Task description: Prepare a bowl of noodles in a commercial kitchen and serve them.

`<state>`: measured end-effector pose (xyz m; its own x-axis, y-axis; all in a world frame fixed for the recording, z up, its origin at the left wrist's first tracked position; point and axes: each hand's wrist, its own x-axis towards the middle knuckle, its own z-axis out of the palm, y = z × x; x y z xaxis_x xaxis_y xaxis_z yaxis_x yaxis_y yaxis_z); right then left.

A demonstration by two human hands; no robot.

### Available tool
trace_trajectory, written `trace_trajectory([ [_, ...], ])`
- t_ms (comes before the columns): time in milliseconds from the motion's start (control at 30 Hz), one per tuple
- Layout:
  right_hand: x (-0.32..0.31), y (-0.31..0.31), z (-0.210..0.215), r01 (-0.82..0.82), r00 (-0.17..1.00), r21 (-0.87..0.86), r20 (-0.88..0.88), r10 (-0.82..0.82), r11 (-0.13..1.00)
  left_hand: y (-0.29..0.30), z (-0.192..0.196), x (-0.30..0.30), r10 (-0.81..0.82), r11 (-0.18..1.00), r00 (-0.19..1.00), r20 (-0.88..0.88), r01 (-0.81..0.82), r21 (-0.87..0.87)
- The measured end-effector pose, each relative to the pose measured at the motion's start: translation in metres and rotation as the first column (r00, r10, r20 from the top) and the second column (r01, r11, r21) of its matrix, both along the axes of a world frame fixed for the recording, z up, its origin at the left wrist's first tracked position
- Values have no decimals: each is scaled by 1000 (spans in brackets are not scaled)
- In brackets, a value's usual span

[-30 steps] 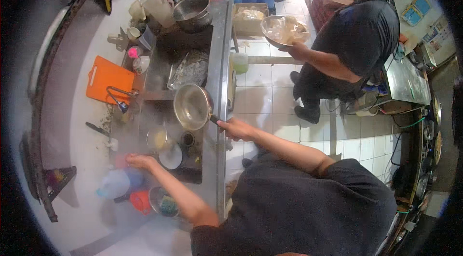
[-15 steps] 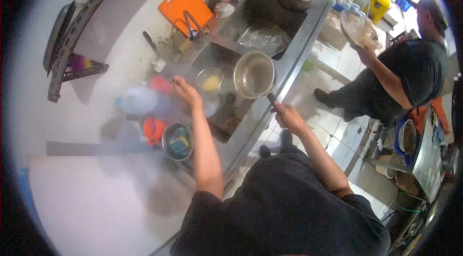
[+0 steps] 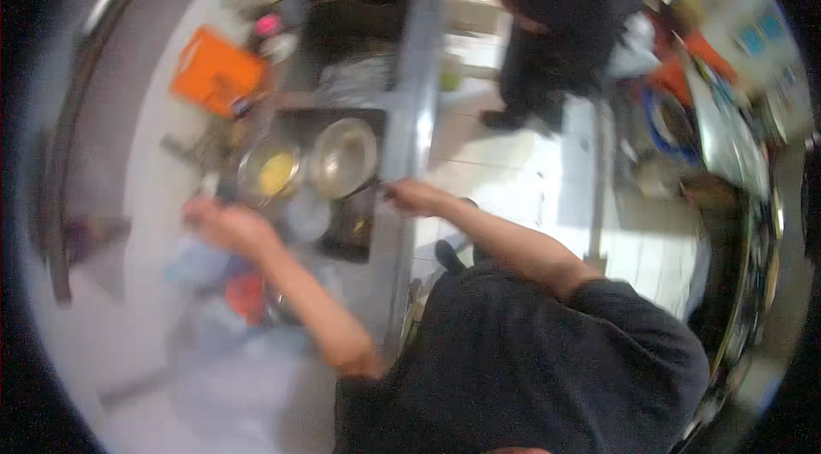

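My right hand (image 3: 415, 197) is closed around the dark handle of a metal saucepan (image 3: 345, 159). The pan is tilted over the sink (image 3: 349, 240), its inside facing up. Just left of it is a round metal vessel (image 3: 272, 172) with yellow contents; blur hides whether it is a bowl or a strainer. My left hand (image 3: 231, 227) is near that vessel's lower left, over the wall side of the counter. Its fingers are smeared by motion, so any grip is unclear. A pale round shape (image 3: 308, 215) shows in the sink below the two vessels.
An orange cutting board (image 3: 218, 69) leans by the wall. A red container (image 3: 245, 296) sits near my left forearm. Beyond the counter's metal edge (image 3: 423, 103), another person (image 3: 569, 26) in dark clothes stands on the tiled floor. Shelving (image 3: 667, 172) holds kitchenware at the right.
The whole view has swung, so the counter is shifted left and the picture is blurred. My left hand is lower relative to the yellow-filled vessel. My right hand still grips the saucepan.
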<state>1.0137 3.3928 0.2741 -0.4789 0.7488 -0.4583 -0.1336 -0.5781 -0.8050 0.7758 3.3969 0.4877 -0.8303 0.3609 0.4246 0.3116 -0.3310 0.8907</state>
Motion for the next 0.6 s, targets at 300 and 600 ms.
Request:
trace_trajectory([
  [300, 68, -112, 89, -71, 905, -298, -422, -64, 952, -62, 20, 135, -487, 858, 871, 63, 463, 224],
  [600, 230, -323, 86, 454, 801, -289, -280, -528, 843, -187, -8, 348, -921, 363, 370, -121, 929, 77],
])
